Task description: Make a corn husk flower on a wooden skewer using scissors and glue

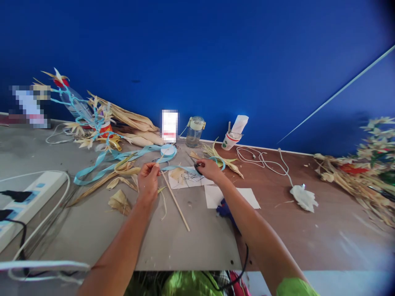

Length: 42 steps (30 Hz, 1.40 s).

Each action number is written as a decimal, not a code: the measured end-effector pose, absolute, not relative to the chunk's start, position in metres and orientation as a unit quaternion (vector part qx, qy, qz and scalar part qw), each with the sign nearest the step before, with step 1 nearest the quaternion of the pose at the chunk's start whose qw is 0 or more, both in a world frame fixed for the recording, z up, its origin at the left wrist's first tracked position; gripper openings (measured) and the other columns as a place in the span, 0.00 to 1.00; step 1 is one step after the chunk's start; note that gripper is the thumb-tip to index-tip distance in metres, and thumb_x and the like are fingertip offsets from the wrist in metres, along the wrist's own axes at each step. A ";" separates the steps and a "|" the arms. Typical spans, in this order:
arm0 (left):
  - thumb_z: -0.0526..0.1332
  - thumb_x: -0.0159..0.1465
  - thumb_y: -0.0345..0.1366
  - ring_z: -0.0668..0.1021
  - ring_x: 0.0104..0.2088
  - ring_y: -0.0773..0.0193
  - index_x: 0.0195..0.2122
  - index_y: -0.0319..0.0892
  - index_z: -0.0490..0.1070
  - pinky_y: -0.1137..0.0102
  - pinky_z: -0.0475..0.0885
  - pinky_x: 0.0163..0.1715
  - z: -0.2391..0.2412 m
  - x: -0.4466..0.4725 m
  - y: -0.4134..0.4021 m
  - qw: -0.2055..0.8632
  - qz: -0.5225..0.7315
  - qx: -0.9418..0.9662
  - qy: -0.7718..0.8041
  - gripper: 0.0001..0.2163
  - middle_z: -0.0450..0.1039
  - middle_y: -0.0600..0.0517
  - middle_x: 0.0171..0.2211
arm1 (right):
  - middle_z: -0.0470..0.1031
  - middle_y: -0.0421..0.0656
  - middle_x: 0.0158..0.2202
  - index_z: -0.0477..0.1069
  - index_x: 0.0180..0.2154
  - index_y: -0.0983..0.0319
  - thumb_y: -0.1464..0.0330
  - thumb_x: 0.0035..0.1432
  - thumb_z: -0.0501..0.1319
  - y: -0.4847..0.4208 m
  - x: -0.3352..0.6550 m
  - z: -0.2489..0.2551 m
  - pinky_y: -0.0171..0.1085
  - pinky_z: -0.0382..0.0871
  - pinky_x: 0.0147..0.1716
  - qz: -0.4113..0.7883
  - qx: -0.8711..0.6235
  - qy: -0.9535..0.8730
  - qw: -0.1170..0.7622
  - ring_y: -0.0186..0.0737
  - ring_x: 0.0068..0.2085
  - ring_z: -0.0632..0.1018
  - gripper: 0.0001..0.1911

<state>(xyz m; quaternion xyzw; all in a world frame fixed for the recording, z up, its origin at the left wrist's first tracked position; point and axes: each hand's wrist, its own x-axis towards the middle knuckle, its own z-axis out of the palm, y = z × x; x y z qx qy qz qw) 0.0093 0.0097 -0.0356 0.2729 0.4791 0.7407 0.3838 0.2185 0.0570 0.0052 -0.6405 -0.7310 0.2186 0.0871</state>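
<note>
My left hand (149, 181) is closed in a pinch over the table, fingertips on a thin pale strip that points up. A light blue ribbon (175, 167) runs from beside these fingertips toward my right hand (209, 169). That hand is closed around small black-handled scissors (198, 167), their blades pointing away to the upper left. Below my left hand a thin wooden stick (175, 201) lies slantwise. Between the hands, thin dark wire pieces (193, 179) lie on white paper (177, 185). Behind them sits a roll of blue ribbon (168, 151).
Dried corn husks (120, 201) are scattered at left. A husk-flower branch wrapped in blue (98, 119), a glass jar (195, 132) and a paper cup (231, 140) stand near the blue wall. A power strip (33, 201) lies left; a blue glue gun (225, 210) is partly under my right forearm.
</note>
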 end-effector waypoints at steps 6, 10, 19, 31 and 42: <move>0.67 0.49 0.37 0.66 0.20 0.73 0.26 0.41 0.70 0.75 0.61 0.23 -0.038 0.010 0.010 0.384 0.740 0.278 0.476 0.08 0.65 0.58 0.19 | 0.75 0.40 0.29 0.72 0.42 0.63 0.60 0.45 0.66 0.049 0.239 0.013 0.31 0.65 0.26 0.585 -0.495 -0.505 0.398 0.33 0.29 0.74 0.22; 0.67 0.49 0.36 0.66 0.20 0.73 0.25 0.41 0.70 0.75 0.60 0.23 -0.039 0.010 0.011 0.386 0.738 0.282 0.476 0.07 0.66 0.58 0.19 | 0.76 0.42 0.32 0.73 0.36 0.61 0.57 0.43 0.68 0.039 0.239 0.025 0.30 0.64 0.25 0.651 -0.386 -0.484 0.440 0.34 0.32 0.74 0.20; 0.67 0.49 0.37 0.66 0.21 0.73 0.25 0.41 0.70 0.75 0.61 0.24 -0.037 0.009 0.009 0.398 0.737 0.279 0.469 0.08 0.65 0.58 0.19 | 0.75 0.41 0.41 0.68 0.47 0.55 0.54 0.51 0.60 0.053 0.253 0.044 0.30 0.66 0.25 0.489 -0.399 -0.462 0.623 0.28 0.26 0.71 0.22; 0.67 0.50 0.37 0.65 0.19 0.74 0.25 0.41 0.70 0.76 0.60 0.22 -0.038 0.009 0.010 0.386 0.739 0.277 0.477 0.08 0.65 0.58 0.18 | 0.69 0.38 0.26 0.72 0.41 0.61 0.62 0.49 0.60 0.010 0.217 0.045 0.31 0.65 0.26 0.497 -0.426 -0.574 0.492 0.32 0.26 0.71 0.16; 0.65 0.51 0.36 0.66 0.20 0.73 0.26 0.41 0.70 0.75 0.61 0.23 -0.038 0.009 0.010 0.365 0.730 0.299 0.495 0.06 0.66 0.58 0.19 | 0.74 0.38 0.29 0.74 0.40 0.59 0.65 0.50 0.61 -0.018 0.160 0.015 0.32 0.63 0.31 0.388 -0.514 -0.727 0.237 0.34 0.29 0.71 0.14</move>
